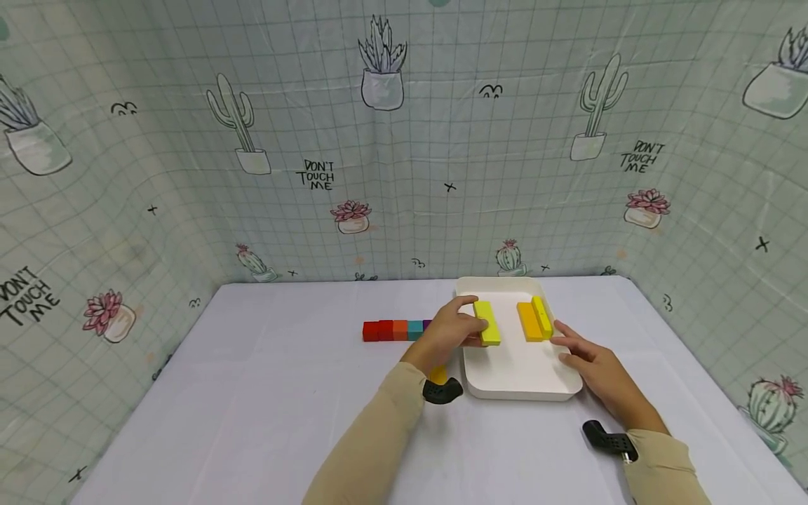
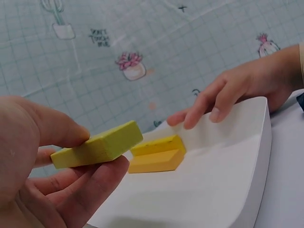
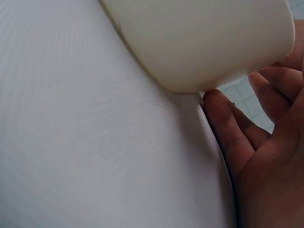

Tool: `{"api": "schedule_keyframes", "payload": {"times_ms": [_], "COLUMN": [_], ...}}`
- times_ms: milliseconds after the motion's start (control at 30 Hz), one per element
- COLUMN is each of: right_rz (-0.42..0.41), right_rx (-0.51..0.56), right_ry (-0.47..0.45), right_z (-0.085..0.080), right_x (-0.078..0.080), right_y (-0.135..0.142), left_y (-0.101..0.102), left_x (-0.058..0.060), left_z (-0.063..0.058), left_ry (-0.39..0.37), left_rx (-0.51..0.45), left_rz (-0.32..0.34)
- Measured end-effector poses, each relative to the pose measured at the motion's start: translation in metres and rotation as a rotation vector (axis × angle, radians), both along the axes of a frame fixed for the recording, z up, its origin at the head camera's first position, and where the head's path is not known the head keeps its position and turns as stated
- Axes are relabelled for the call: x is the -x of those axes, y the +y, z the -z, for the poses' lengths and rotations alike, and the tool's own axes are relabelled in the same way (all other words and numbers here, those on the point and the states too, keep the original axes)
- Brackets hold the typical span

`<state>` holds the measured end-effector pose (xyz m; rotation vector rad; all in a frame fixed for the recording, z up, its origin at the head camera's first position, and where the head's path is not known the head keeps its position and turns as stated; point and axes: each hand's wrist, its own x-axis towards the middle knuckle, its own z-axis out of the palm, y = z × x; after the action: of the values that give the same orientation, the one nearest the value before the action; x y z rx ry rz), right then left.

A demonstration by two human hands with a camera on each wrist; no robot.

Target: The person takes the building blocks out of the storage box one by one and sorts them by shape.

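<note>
My left hand (image 1: 447, 330) pinches a lime-yellow rectangular block (image 1: 487, 323) between thumb and fingers, holding it over the left side of a white tray (image 1: 517, 375). The left wrist view shows this block tilted, its near end inside the grip. Inside the tray, toward its right wall, an orange-yellow block (image 1: 529, 322) lies flat against a bright yellow block (image 1: 541, 318). My right hand (image 1: 596, 365) rests at the tray's right rim, its fingers loosely extended; in the left wrist view the fingertips (image 2: 216, 114) hang over that rim.
A row of small cubes runs left of the tray: red cubes (image 1: 379, 330), an orange cube (image 1: 400, 330), a teal cube (image 1: 414, 330) and a purple one partly behind my left hand. A yellow piece (image 1: 438, 376) shows beneath the left wrist. A patterned cloth (image 1: 416, 140) hangs behind the table.
</note>
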<state>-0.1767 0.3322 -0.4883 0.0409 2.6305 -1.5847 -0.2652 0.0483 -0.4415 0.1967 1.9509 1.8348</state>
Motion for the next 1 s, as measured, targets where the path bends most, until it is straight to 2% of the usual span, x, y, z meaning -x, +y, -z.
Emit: {"api": "schedule_keyframes", "payload": {"times_ms": [167, 333, 433, 567, 733, 1000], "right_rz": [0.001, 0.002, 0.003, 0.006, 0.003, -0.019], "right_rx": [-0.004, -0.006, -0.003, -0.02, -0.006, 0.018], "right_ry": [0.018, 0.028, 0.02, 0.012, 0.013, 0.039], "right_z": [0.001, 0.0, -0.001, -0.003, -0.003, 0.001], "right_x": [0.002, 0.004, 0.003, 0.001, 0.0, -0.001], "right_y": [0.001, 0.001, 0.001, 0.001, 0.001, 0.001], "left_y": [-0.01, -0.021, -0.027, -0.033, -0.041, -0.059], "left_x": [0.0, -0.002, -0.004, -0.009, -0.014, -0.025], "left_z": [0.001, 0.002, 0.002, 0.002, 0.004, 0.008], "left_ry": [0.007, 0.009, 0.005, -0.005, 0.002, 0.01], "left_rx": [0.007, -0.011, 0.008, 0.026, 0.001, 0.022], "left_rz": [-0.019, 0.0, -0.004, -0.006, -0.009, -0.058]}}
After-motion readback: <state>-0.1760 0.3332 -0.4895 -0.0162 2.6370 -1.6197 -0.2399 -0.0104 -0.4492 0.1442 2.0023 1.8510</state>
